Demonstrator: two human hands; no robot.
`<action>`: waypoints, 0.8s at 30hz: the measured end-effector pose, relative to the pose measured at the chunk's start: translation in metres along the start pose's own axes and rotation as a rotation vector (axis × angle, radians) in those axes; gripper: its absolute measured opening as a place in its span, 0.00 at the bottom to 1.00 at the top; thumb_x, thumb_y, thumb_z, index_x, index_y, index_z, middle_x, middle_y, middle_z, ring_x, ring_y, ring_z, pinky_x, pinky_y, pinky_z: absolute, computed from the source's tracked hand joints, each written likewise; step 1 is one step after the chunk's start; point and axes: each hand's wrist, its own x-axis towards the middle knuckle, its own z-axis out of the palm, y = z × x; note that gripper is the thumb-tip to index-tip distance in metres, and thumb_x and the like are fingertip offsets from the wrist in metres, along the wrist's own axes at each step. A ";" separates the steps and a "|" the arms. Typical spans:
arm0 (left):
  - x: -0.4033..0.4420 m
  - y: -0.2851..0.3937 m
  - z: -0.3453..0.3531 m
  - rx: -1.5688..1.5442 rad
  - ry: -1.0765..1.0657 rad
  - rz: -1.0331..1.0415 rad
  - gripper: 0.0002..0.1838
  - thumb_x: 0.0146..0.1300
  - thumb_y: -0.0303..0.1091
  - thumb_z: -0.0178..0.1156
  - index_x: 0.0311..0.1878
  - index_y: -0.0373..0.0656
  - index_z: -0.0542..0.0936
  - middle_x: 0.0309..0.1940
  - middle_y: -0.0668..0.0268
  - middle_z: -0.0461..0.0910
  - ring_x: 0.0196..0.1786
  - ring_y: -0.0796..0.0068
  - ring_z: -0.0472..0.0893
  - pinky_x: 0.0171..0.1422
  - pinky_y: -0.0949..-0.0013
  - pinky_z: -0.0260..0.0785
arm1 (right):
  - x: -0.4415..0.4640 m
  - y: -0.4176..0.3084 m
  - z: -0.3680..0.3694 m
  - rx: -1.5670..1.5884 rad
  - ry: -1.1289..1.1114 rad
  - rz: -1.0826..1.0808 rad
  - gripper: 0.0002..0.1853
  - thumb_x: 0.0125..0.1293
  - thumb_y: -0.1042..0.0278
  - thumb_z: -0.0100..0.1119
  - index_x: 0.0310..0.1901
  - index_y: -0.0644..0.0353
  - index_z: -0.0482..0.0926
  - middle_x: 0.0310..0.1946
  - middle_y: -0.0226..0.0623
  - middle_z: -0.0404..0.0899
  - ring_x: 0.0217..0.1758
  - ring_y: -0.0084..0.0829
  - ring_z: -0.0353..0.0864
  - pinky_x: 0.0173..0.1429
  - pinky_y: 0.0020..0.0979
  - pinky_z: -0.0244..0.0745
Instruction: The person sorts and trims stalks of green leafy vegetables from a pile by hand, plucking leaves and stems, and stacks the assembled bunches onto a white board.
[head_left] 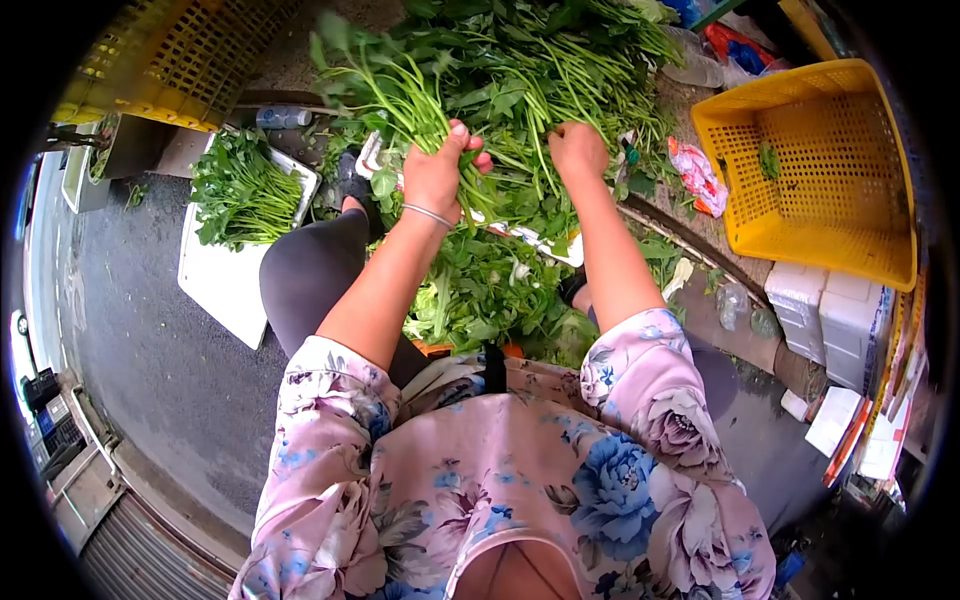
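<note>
A bunch of long-stemmed leafy greens (400, 98) is in my left hand (436, 178), its leaves pointing up and to the left. My right hand (579, 153) has its fingers closed at the stems of the big heap of greens (500, 65), at the heap's front right part. Which stems it pinches is partly hidden by the fingers. Below and between my forearms lies a pile of loose leaves (490, 290). Stacked greens with stems to the right (243, 190) rest on a white board (225, 285) to the left.
A yellow perforated basket (735, 225) stands at the right, above white foam boxes (850, 330). More yellow crates (165, 65) are at the upper left, near a plastic bottle (284, 117). A red and white plastic bag (697, 178) lies beside the basket.
</note>
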 end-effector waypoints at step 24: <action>-0.010 0.001 -0.021 0.191 -0.159 -0.283 0.10 0.60 0.36 0.54 0.42 0.41 0.76 0.30 0.64 0.78 0.26 0.77 0.75 0.26 0.74 0.69 | -0.081 -0.026 -0.013 1.088 -0.081 -0.047 0.14 0.58 0.59 0.58 0.32 0.65 0.78 0.22 0.31 0.77 0.22 0.17 0.70 0.24 0.21 0.66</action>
